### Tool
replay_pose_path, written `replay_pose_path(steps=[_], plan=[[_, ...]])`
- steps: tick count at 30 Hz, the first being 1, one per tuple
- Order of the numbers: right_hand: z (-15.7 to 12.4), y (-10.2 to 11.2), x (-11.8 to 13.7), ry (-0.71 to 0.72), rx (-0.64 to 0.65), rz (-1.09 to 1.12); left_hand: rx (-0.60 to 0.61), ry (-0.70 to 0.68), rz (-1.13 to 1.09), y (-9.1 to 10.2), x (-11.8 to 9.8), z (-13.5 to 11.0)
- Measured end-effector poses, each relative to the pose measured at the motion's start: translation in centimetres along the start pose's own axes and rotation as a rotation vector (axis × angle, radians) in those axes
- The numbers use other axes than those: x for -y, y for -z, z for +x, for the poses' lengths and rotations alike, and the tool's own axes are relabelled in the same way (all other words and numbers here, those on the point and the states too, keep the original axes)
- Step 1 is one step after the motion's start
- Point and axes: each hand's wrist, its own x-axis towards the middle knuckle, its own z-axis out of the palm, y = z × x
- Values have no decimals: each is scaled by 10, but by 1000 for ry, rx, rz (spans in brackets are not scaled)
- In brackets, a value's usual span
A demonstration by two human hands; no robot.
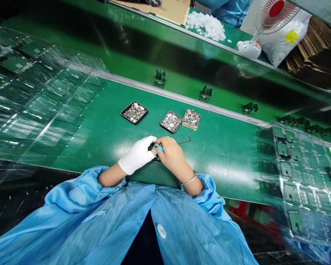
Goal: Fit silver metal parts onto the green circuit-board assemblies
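Note:
My left hand (138,154), in a white glove, and my bare right hand (172,154), with a blue finger cot, meet over a small dark part (155,148) on the green mat (99,140). Both hands are closed round it and hide most of it. Just beyond my fingers stand three small trays of shiny metal pieces: a black one (134,112), a grey one (171,122) and a pale one (191,119). A thin bent hex key (185,141) lies beside my right hand.
Clear plastic blister trays are stacked at the left (30,95) and right (300,176), the right one holding small green boards. Three dark parts (205,93) ride the green conveyor belt behind. A small fan (264,25) and white scraps (206,25) sit at the far side.

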Motion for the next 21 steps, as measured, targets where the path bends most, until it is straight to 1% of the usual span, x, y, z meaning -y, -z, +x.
replay_pose_path(steps=[3,7,10,12,15,17,18,19,21], plan=[[1,0,2,-4,25,-40,17,16,40,2,-2,1],[1,-5,5,-4,8,-37,-24,-4,73,1,-2,1],[1,-5,7,-28,30,-33,-47,12,62,0,1,0],[6,2,3,-21,89,4,-61,35,19,1,3,-1],[26,21,-15,-27,153,25,-71,55,-126,6,11,-3],[46,34,-32,-131,79,-126,-85,82,-202,11,18,-4],[56,38,-40,-178,73,-224,-94,101,-215,13,22,-4],[65,41,-46,-207,92,-316,-105,120,-212,14,26,-3],[80,40,-55,-199,155,-458,-109,146,-184,16,32,-2]])
